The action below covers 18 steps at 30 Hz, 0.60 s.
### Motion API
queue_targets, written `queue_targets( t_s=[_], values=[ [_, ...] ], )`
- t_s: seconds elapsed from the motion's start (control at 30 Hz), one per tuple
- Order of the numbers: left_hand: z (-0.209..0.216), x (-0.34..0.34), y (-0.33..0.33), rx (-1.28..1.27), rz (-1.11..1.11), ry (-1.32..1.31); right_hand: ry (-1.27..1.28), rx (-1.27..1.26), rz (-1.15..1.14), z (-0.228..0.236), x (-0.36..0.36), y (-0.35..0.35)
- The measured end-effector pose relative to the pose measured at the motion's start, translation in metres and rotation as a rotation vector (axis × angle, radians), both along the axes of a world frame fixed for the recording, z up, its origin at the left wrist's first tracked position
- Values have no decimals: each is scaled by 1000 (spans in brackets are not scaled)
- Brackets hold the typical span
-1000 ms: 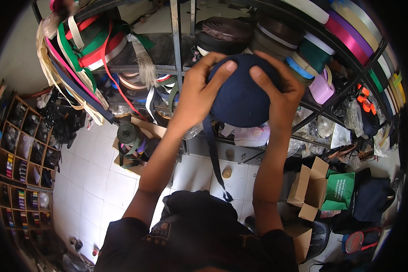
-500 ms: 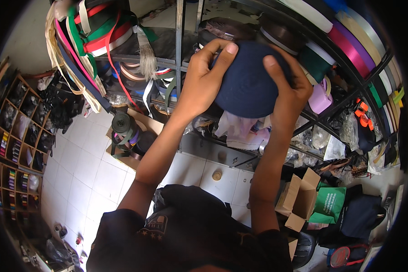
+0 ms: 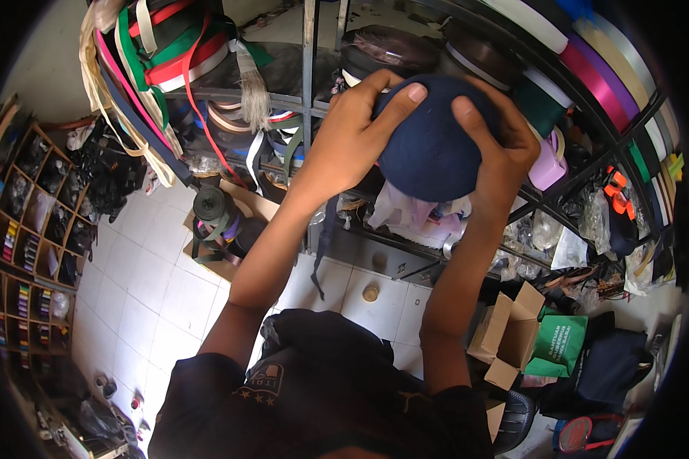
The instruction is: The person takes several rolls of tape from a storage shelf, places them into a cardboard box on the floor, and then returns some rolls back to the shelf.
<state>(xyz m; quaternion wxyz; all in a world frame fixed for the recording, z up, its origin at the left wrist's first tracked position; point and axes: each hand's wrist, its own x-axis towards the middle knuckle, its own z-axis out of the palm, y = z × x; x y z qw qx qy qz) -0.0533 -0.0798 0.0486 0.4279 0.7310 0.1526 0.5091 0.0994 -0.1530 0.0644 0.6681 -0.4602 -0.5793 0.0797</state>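
Now the navy roll (image 3: 436, 149), gripped between left hand (image 3: 352, 141) and right hand (image 3: 507, 157) before the far shelf (image 3: 308, 84), sits slightly farther right than half a second ago; a navy strap (image 3: 325, 241) shows again, dangling to its left. Pale lettering marks the green bag (image 3: 563, 359), near right.

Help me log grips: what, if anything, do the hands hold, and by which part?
The left hand and right hand hold a round, dark-blue roll of fabric strap by its left and right sides.
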Motion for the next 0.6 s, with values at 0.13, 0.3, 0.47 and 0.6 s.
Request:
queue_targets(
  t_s=[0.13,0.3,0.47,0.6],
  values=[
    [-12,11,-8,-101,56,5,490,380,-231,-9,-29,14],
    [-11,19,-4,42,130,-175,561,367,-120,-31,-23,16],
    [7,-2,8,193,-22,172,167,-16,197,-2,10,-7],
    [-5,16,7,57,-55,68,130,45,-63,-10,5,-1]
  ],
)
